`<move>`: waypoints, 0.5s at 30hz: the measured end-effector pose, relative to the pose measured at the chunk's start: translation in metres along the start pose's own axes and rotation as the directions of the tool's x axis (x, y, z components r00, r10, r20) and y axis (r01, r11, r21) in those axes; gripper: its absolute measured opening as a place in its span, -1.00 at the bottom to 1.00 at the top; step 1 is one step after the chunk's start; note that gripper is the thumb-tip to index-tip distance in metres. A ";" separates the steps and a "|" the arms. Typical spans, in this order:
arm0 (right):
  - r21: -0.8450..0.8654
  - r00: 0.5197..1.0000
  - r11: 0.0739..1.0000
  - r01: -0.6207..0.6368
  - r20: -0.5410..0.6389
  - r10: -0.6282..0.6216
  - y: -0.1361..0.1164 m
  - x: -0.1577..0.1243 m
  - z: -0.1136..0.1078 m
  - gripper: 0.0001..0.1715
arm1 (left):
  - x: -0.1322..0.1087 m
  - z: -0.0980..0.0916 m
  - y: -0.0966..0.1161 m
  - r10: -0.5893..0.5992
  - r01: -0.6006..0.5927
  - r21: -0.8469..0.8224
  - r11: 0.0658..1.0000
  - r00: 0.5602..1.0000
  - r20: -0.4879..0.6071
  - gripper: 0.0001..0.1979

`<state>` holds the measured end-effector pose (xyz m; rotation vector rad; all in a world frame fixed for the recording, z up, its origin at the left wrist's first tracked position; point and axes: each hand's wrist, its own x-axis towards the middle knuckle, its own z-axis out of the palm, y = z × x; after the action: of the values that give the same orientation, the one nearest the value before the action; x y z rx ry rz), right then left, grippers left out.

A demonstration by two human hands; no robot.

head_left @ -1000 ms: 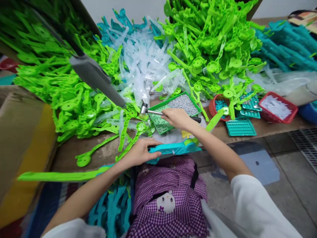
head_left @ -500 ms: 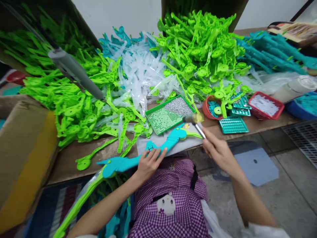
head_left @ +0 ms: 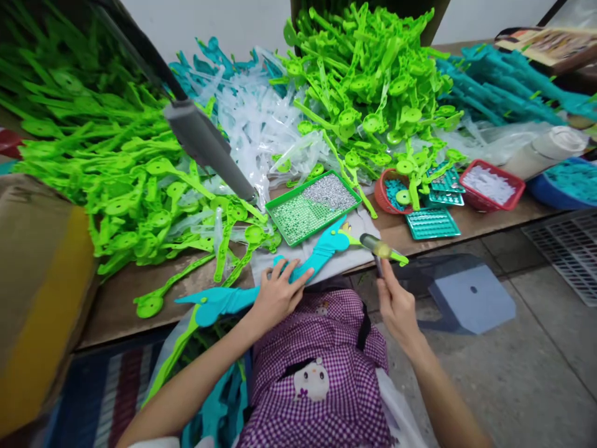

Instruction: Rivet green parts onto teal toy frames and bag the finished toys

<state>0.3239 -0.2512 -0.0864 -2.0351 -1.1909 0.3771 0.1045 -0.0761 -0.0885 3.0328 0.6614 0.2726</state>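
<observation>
A long turquoise plastic part [head_left: 321, 254] with green arms at its ends lies along the table's front edge. My left hand [head_left: 278, 289] rests over its middle, fingers bent onto it. In my right hand [head_left: 396, 305] is a small hammer [head_left: 375, 246], its head blurred, beside the part's right green arm [head_left: 398, 257]. Just behind the part sits a green tray [head_left: 312, 208] of small silvery pieces, with white sheet material under the part.
Heaps of green parts [head_left: 135, 186] stand left and centre back. A grey electric screwdriver [head_left: 209, 149] hangs over them. On the right are a red basket [head_left: 492, 185], a red bowl [head_left: 390, 191] and a white bottle [head_left: 548, 152]. A cardboard box [head_left: 37, 280] is at left.
My right hand and the hammer have moved down. The right green arm now shows past the hammer head. The hanging screwdriver has shifted right in view, and the view itself has moved slightly.
</observation>
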 end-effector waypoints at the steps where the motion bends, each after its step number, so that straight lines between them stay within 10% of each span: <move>1: -0.017 1.000 1.000 -0.009 0.023 0.009 0.000 0.001 0.004 -0.43 | 0.000 0.000 -0.001 0.004 -0.004 -0.016 1.000 1.000 0.006 -0.55; 5: -0.019 0.982 0.996 -0.092 0.164 0.094 0.004 0.006 0.009 -0.41 | 0.002 -0.003 -0.005 0.040 -0.038 -0.060 0.997 0.998 0.045 -0.51; 11: -0.015 0.980 0.982 -0.187 -0.070 0.185 0.004 0.003 -0.012 -0.35 | 0.004 -0.003 -0.007 0.041 -0.036 -0.070 0.997 0.996 0.073 -0.47; 15: -0.153 0.988 0.980 -0.130 0.058 0.140 0.005 0.009 -0.004 -0.40 | 0.005 -0.003 -0.007 0.035 -0.032 -0.054 0.998 0.998 0.060 -0.48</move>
<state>0.3338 -0.2469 -0.0859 -2.2557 -1.1548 0.4388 0.1057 -0.0679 -0.0848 2.9903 0.5902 0.1949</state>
